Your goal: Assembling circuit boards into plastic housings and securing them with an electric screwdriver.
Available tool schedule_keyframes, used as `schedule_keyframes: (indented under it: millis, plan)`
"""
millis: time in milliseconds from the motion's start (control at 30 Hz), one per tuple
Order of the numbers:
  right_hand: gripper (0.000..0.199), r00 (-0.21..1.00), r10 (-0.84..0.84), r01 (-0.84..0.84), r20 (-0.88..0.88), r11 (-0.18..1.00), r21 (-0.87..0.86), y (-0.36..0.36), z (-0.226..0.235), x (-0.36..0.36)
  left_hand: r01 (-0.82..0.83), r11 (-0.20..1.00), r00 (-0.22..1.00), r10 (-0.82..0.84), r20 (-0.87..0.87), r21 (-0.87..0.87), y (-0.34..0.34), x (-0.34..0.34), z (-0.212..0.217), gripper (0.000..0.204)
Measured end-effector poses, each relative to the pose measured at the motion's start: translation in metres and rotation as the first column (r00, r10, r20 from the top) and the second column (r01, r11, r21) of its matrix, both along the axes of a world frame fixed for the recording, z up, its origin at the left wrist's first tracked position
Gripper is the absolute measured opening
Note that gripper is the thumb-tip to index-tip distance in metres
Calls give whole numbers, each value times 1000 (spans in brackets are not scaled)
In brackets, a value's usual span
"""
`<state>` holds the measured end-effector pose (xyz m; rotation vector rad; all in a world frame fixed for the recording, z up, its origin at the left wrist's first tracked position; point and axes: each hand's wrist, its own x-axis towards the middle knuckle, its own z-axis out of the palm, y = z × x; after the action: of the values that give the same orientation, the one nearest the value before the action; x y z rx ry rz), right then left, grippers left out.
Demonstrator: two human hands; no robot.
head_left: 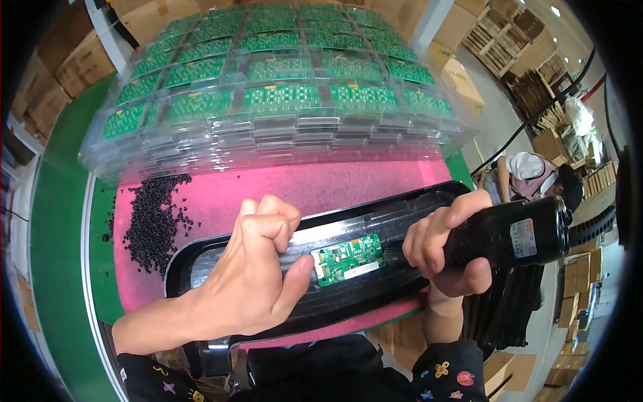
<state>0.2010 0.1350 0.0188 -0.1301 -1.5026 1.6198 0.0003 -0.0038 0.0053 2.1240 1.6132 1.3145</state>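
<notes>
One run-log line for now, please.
left hand: at left edge of green board; right hand: gripping black tool; board: inside black tray

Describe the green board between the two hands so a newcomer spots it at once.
Find the pink mat, then the long black tray over it. Within the tray's outline, between the left hand and the black tool in the right hand, is one green circuit board. Unlike the many green boards in clear plastic packs behind, it shows singly against black.
</notes>
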Motion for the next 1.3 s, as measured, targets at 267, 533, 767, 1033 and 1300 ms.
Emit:
schedule_keyframes:
  millis: [267, 533, 767, 1033, 1300]
  plan:
    - [70, 995, 95, -95, 38, 995, 11, 1, -8, -4, 14, 999, 1000, -15, -26, -50, -3, 5, 5, 45]
    - [49, 995, -41, 13, -86, 952, -304, 23, -5, -4, -43, 995, 996, 36, -80, -86, -3, 5, 9, 28]
    - [31, 995, -98, 85, 10, 799, -595, 30, 3, 11, -98, 994, 971, 87, -225, -38, -6, 0, 30, 21]
    - [70, 914, -403, 403, 39, 895, -194, -14, 32, 105, -304, 927, 894, 198, -401, -219, -15, -31, 44, 25]
    - [40, 436, -899, 862, 54, 433, 263, 52, 32, 247, -330, 909, 826, 147, -544, -256, -37, -47, 5, 24]
